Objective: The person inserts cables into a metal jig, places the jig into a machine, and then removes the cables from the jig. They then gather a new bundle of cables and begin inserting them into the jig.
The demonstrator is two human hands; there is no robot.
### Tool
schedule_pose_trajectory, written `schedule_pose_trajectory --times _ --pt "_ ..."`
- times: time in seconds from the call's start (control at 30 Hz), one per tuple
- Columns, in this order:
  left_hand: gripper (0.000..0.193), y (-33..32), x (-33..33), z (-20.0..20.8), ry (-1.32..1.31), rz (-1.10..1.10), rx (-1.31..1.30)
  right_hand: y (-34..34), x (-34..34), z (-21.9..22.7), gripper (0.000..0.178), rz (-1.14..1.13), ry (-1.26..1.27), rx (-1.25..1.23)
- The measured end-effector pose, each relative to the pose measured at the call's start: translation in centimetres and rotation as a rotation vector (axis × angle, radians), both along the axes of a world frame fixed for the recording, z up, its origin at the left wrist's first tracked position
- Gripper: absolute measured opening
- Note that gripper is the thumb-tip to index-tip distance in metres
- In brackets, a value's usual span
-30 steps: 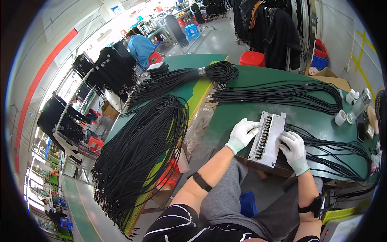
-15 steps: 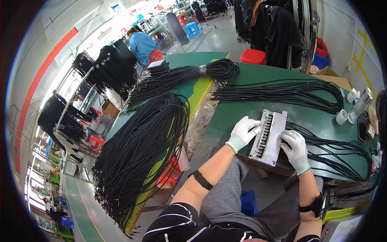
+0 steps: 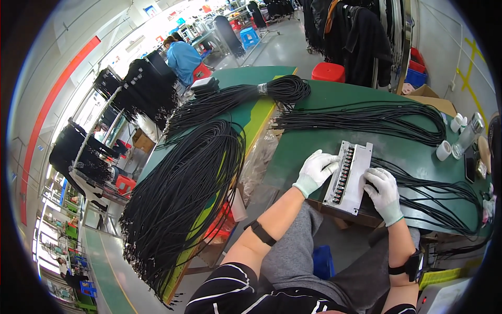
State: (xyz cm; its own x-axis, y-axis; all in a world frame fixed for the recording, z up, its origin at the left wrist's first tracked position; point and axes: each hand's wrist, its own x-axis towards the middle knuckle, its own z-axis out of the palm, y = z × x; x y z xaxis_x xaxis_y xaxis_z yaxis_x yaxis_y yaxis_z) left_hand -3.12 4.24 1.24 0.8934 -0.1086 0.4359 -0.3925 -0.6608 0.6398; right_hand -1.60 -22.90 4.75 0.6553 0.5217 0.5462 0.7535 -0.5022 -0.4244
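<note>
A silver metal fixture rests at the table's near edge in front of me, tilted slightly. Along its left side runs a row of small connectors, several of them, dark with metallic ends. My left hand, in a white glove, grips the fixture's left edge, its fingertips bent against the side by the connectors. On the opposite edge, my gloved right hand has its fingers curled against the metal. Both hands are closed, and the undersides of their fingers are hidden. Black cables extend rightward from behind the fixture and my right hand.
Black cable bundles lie across the green table and a large cable pile covers the table at left. White tape rolls and a clear bottle stand at right. A red stool is beyond; a person sits farther back.
</note>
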Motion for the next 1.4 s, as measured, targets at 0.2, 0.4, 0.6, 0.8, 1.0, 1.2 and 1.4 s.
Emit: schedule_pose_trajectory --times 0.2,0.4,0.6,0.8,1.0,1.2,1.4 --pt "0.028 0.05 0.08 -0.10 0.003 0.002 0.006 -0.02 0.01 -0.06 0.035 -0.002 -0.009 0.001" --pt "0.027 -0.02 -0.02 0.12 0.002 -0.001 -0.009 -0.10 0.06 -0.13 0.035 0.003 -0.010 -0.004" --pt "0.027 0.04 -0.06 0.08 0.005 0.002 -0.012 -0.09 -0.06 -0.34 0.035 -0.018 -0.017 -0.014" --pt "0.026 -0.01 -0.05 0.10 -0.009 0.003 -0.003 -0.10 0.05 -0.41 0.036 -0.015 -0.011 -0.016" --pt "0.025 0.02 -0.01 0.01 0.010 0.003 -0.012 -0.17 0.18 -0.27 0.036 0.007 -0.014 -0.023" --pt "0.025 0.17 0.08 -0.16 -0.009 -0.014 -0.007 -0.28 0.12 -0.10 0.036 0.027 0.065 -0.034" --pt "0.024 0.24 0.14 -0.41 -0.003 -0.018 -0.019 -0.18 -0.02 0.28 0.036 0.033 0.072 -0.024"
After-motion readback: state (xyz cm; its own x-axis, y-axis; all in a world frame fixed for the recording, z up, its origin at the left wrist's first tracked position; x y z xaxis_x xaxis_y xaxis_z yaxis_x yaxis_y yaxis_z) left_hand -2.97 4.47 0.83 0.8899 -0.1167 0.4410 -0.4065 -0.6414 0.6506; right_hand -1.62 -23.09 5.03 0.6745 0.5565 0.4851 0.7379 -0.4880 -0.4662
